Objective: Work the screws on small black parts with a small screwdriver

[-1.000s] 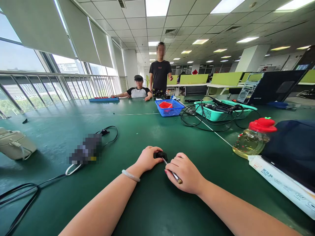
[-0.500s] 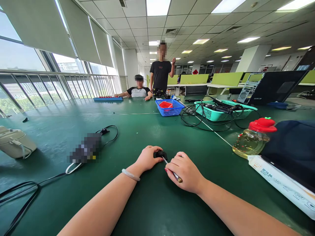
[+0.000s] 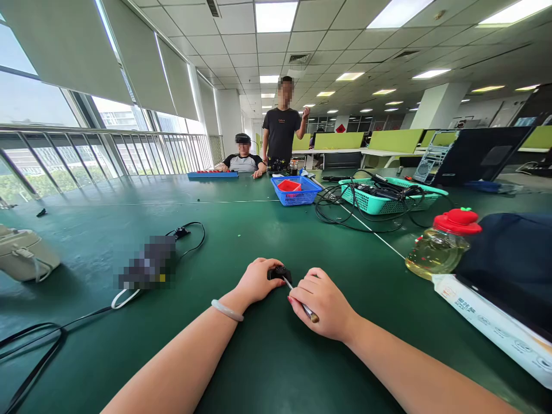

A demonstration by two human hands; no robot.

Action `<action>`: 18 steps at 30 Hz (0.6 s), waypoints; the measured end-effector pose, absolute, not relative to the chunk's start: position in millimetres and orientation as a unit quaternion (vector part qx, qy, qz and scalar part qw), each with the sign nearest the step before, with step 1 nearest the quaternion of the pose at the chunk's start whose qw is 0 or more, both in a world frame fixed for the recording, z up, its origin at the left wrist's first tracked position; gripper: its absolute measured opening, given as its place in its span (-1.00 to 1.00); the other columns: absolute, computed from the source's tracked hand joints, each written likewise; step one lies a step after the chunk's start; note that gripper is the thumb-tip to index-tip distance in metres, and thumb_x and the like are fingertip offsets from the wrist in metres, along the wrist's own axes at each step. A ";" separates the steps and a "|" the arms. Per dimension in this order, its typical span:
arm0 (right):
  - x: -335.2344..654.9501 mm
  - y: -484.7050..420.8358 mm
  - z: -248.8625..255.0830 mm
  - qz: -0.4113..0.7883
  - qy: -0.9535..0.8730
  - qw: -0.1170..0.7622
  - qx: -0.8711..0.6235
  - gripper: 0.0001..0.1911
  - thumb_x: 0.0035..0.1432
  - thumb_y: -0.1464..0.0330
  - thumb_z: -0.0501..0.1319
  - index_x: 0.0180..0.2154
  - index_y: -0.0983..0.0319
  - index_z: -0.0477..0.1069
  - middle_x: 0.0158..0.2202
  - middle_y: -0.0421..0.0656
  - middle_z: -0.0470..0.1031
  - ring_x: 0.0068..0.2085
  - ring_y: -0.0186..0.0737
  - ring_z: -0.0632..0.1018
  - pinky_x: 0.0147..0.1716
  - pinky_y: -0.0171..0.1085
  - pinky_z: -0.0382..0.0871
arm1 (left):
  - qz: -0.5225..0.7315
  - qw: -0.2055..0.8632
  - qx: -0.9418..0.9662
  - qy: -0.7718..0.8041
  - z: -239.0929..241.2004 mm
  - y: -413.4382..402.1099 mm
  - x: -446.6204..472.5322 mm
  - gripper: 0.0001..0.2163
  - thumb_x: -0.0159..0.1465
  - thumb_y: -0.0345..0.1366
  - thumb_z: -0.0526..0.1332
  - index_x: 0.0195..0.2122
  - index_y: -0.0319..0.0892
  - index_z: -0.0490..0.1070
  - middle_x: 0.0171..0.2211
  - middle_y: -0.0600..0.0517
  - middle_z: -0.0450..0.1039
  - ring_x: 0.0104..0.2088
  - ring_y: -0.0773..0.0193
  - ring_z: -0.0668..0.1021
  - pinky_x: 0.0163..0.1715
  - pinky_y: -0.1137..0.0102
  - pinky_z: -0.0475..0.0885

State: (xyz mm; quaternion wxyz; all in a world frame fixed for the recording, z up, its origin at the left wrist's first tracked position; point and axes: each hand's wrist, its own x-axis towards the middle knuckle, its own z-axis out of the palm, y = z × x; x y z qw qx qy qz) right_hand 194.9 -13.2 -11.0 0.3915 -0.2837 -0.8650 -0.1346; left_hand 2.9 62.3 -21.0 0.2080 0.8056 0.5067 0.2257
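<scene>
Both of my hands rest on the green table (image 3: 241,230) in front of me. My left hand (image 3: 257,280), with a pale bangle on the wrist, is closed around a small black part (image 3: 280,272) and steadies it on the table. My right hand (image 3: 324,303) is closed on a thin metal tool (image 3: 302,303) with a brown end. The tool's tip points into the black part.
A glass jar (image 3: 437,248) with a red lid, a white box (image 3: 491,325) and a dark bag stand at the right. A blue basket (image 3: 297,191) and a teal basket (image 3: 388,198) with cables lie further back. Black cables (image 3: 185,233) and a beige case (image 3: 21,256) are at the left. Two people are at the far end.
My hands have stayed where they were. The standing person at the far end has raised one hand, and the seated person's blue tray has shifted to the right.
</scene>
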 end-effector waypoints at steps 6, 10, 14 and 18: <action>194.7 -12.7 -11.0 -0.139 -0.868 0.385 -0.281 -0.75 0.28 0.47 0.09 -0.45 0.22 0.39 -0.56 -0.25 0.36 -0.49 -0.33 0.26 -0.20 -0.22 0.18 | 0.224 0.209 0.805 0.507 -22.2 63.0 3.2 -0.62 0.13 -0.27 0.38 0.02 -0.02 0.52 -0.01 -0.01 0.57 0.08 0.08 0.50 0.16 0.21 0.40; 195.0 -12.5 -11.2 -0.144 -0.868 0.380 -0.285 -0.75 0.29 0.46 0.08 -0.45 0.22 0.39 -0.55 -0.25 0.38 -0.49 -0.32 0.27 -0.19 -0.22 0.18 | 0.221 0.199 0.810 0.505 -21.8 62.6 3.8 -0.62 0.15 -0.26 0.37 0.03 -0.02 0.52 -0.02 -0.01 0.57 0.10 0.07 0.50 0.17 0.21 0.39; 195.5 -12.5 -11.5 -0.140 -0.868 0.378 -0.290 -0.75 0.29 0.46 0.08 -0.44 0.21 0.39 -0.55 -0.25 0.39 -0.49 -0.32 0.28 -0.18 -0.21 0.18 | 0.215 0.196 0.810 0.510 -20.8 61.5 4.2 -0.62 0.16 -0.27 0.36 0.04 -0.01 0.51 0.00 -0.02 0.56 0.10 0.07 0.50 0.19 0.20 0.37; 195.9 -13.1 -10.8 -0.131 -0.870 0.371 -0.298 -0.75 0.28 0.46 0.08 -0.45 0.21 0.38 -0.55 -0.25 0.39 -0.50 -0.32 0.29 -0.18 -0.20 0.19 | 0.214 0.195 0.811 0.508 -19.3 60.2 4.3 -0.61 0.16 -0.27 0.35 0.05 -0.02 0.51 0.01 -0.03 0.55 0.10 0.06 0.50 0.19 0.19 0.38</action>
